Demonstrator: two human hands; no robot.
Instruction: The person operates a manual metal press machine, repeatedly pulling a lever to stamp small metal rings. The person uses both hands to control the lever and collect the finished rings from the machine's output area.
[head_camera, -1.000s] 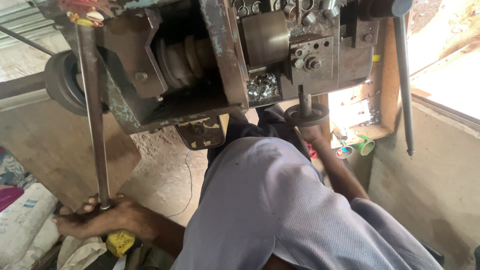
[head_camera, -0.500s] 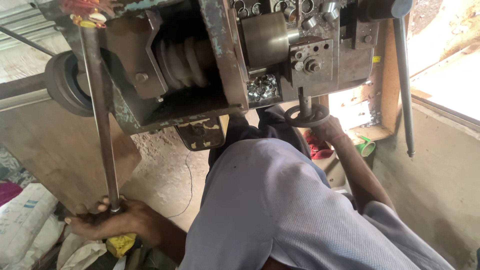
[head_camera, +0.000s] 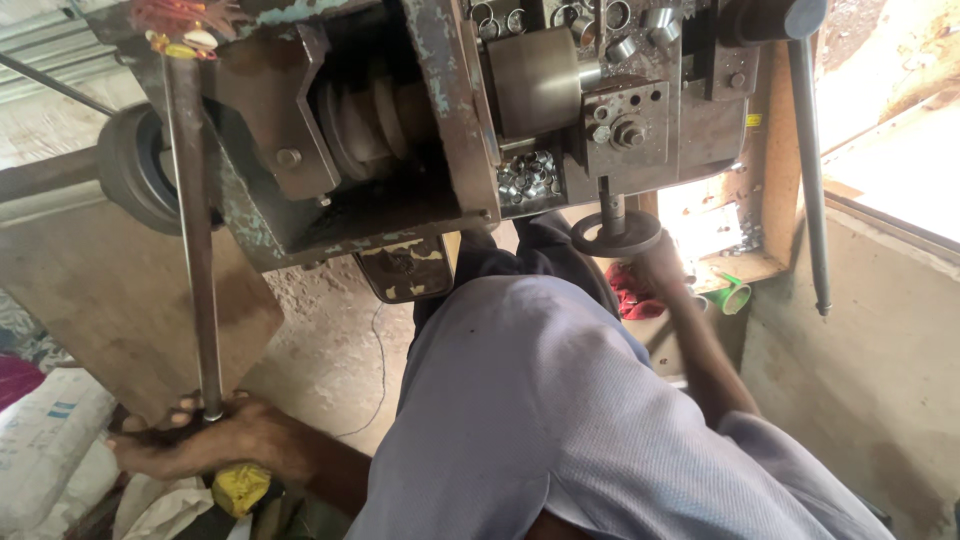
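My left hand (head_camera: 215, 445) is low at the left, with its fingers closed around the bottom end of a long steel lever rod (head_camera: 195, 250). The rod runs up to the worn metal machine (head_camera: 400, 130) overhead. My right hand (head_camera: 662, 258) reaches up under the machine and grips the rim of a small dark handwheel (head_camera: 612, 235). My grey-shirted body (head_camera: 540, 420) fills the middle and hides the floor below. A steel cylinder (head_camera: 535, 80) and several loose metal rings (head_camera: 525, 175) sit in the machine just above the handwheel.
A second long lever (head_camera: 808, 170) with a dark knob hangs at the right, near a concrete wall (head_camera: 860, 380). A wooden board (head_camera: 120, 310), a white sack (head_camera: 45, 440) and a yellow rag (head_camera: 240, 487) lie at the left. A red cloth (head_camera: 630, 295) and a green object (head_camera: 735, 295) sit under the handwheel.
The rod's lower end, held in my left hand, swung slightly right and came back a little. My right hand has stayed at the handwheel.
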